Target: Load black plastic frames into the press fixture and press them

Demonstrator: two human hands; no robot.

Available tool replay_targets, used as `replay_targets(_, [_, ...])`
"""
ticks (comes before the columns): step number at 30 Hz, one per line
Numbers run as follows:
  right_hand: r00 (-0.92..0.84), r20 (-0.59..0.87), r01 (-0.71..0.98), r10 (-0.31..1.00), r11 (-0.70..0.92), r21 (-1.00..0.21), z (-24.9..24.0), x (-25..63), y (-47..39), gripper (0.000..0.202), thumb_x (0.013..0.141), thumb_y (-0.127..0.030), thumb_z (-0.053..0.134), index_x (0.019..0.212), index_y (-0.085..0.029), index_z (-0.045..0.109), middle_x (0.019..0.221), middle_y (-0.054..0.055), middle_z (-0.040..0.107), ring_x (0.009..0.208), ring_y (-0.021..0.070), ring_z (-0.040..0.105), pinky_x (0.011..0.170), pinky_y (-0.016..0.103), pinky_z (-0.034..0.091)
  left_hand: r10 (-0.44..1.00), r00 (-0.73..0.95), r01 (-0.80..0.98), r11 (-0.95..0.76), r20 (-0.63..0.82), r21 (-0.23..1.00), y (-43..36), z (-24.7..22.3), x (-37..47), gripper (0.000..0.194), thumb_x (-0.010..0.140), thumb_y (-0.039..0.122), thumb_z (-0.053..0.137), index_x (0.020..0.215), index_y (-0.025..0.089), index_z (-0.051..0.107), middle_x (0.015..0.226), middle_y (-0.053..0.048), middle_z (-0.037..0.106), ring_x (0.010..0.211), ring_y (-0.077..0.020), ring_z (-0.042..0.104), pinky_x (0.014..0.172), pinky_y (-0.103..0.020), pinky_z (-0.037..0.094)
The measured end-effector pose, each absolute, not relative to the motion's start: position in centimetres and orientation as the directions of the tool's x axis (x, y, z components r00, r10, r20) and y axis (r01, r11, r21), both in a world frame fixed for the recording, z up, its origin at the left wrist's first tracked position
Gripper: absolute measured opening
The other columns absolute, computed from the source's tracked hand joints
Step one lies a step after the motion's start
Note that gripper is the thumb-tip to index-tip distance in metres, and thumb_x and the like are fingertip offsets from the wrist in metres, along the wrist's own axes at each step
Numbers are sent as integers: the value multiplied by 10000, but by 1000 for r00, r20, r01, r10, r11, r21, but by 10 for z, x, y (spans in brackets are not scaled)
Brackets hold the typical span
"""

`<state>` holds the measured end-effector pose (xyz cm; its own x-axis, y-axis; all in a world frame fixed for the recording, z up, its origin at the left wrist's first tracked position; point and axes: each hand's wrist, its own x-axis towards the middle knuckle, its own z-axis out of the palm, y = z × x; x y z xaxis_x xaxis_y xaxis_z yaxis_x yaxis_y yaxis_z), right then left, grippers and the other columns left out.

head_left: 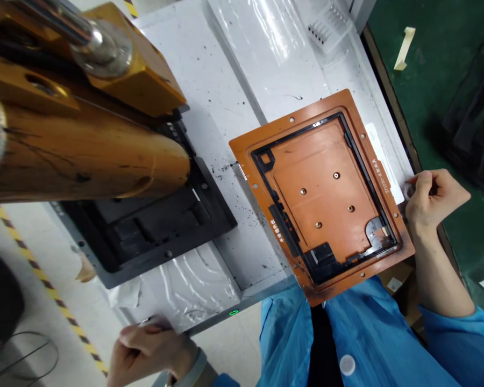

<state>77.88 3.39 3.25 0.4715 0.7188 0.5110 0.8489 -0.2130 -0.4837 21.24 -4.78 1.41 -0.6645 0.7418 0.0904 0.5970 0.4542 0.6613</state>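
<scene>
Left hand (151,352) and right hand (435,200), both with fingers curled, flanked one orange tray (326,200) holding one black frame (321,262) at the worktop's (218,102) near edge

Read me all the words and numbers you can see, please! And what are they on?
"ZT1090", my best reading: white print on the right edge of the orange plate; the characters after it are too small to be sure of.
Left edge of that plate: white characters, too blurred to read.
White label on the brown box: too small to read.
I can't make out any others.
</scene>
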Motion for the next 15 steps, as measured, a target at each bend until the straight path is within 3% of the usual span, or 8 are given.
replay_targets(2, [471,508,849,721,-214,-483,33,778,35,346,985,-358,586,700,-210,714,596,-7,576,546,155,505,597,342,289,540,-779,571,400,318,717,-46,16,216,669,891,691,640,519,299,246,445,-64,280,495,-281,357,571,-457,295])
replay_targets(3, [473,504,848,723,-218,-482,32,778,35,357,990,-371,582,700,-209,712,599,-3,579,553,157,510,603,343,291,492,-794,565,377,358,734,-45,16,217,665,870,648,692,501,300,262,445,-57,308,482,-280,377,576,-457,307])
replay_targets(9, [476,508,846,717,-216,-487,31,779,36,335,976,-356,582,699,-206,698,609,-7,577,563,154,513,613,338,304,507,-761,601,314,405,735,-47,9,212,646,951,766,566,522,338,341,428,-44,324,454,-302,410,644,-497,352])
replay_targets(15, [477,511,843,715,-209,-495,32,778,35,327,965,-354,589,693,-203,689,594,-16,546,554,148,492,606,333,303,477,-804,549,367,355,751,-43,14,217,609,913,782,555,555,345,328,442,-61,318,484,-312,409,660,-513,354])
